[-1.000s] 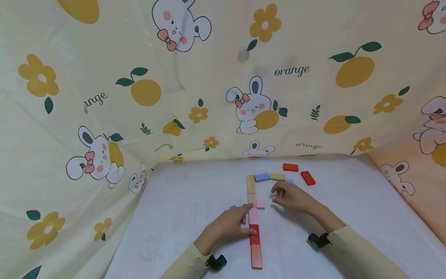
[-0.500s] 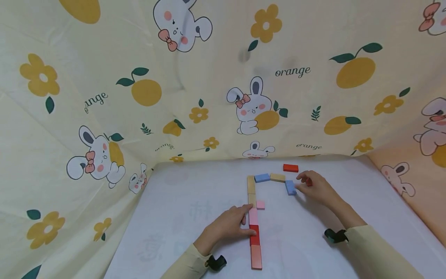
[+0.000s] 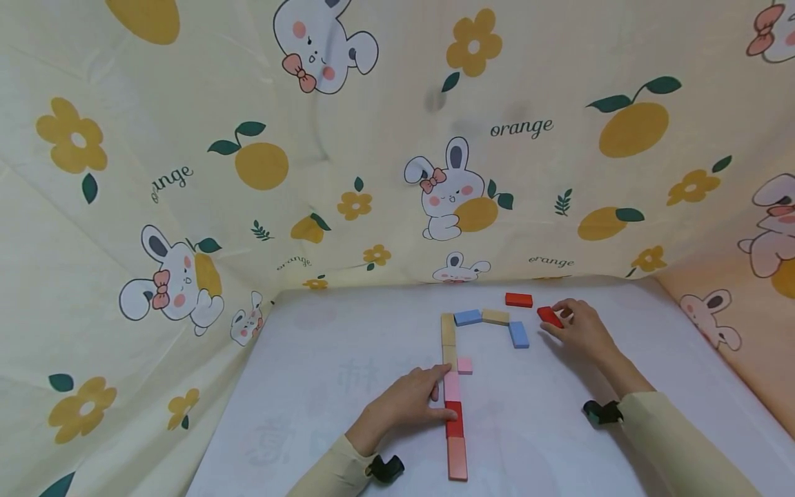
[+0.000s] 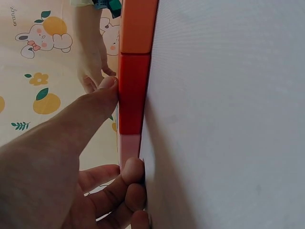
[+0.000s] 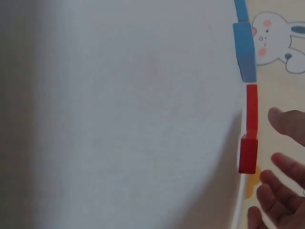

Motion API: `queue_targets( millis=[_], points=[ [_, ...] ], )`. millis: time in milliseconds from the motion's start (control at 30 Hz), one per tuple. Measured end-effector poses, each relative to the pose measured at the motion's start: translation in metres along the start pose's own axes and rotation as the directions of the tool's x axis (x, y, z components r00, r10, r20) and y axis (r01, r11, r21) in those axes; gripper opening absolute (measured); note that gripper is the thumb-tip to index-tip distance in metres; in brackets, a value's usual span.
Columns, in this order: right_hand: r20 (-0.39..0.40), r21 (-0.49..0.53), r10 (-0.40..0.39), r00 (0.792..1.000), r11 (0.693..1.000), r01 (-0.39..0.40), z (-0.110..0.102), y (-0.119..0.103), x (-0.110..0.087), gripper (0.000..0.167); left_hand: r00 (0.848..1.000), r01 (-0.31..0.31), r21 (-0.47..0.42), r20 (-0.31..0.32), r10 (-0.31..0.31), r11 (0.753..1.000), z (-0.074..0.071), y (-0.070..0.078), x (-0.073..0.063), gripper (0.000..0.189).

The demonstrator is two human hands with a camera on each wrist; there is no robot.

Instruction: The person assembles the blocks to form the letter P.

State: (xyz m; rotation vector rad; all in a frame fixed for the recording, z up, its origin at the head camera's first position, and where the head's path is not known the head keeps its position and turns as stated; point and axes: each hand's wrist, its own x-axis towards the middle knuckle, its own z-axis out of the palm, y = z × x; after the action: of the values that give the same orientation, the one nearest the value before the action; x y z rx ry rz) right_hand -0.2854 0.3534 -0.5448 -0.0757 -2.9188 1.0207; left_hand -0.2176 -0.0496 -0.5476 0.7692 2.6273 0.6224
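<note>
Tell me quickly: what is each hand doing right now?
Left hand: open, fingers resting against the block column.
Right hand: at the red block; grip cannot be told.

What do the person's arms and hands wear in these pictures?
Both arms are covered by long pale cream sleeves, the left sleeve and the right sleeve. A small black device sits at each wrist. The hands are bare: no gloves or rings visible.
</note>
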Motion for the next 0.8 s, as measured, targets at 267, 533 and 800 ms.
queue_targets(
  millis=[267,533,800],
  points=[
    [0.056,0.015,0.12,0.991,0.993,-0.121,0.003,0.006,0.008,0.069,1.0,-0.001,-0.003,-0.005,0.001,1.0,0.001,0.0,0.0,0.093],
    [0.078,0.006,0.163,0.984,0.986,-0.164,0.003,0.008,0.011,0.066,1.0,-0.011,-0.001,-0.004,0.011,1.0,0.001,0.0,0.0,0.093],
    [0.07,-0.006,0.155,0.985,0.988,-0.155,0.004,0.006,0.01,0.056,1.0,-0.003,0.0,0.0,0.003,1.0,0.001,0.0,0.0,0.094]
  ],
)
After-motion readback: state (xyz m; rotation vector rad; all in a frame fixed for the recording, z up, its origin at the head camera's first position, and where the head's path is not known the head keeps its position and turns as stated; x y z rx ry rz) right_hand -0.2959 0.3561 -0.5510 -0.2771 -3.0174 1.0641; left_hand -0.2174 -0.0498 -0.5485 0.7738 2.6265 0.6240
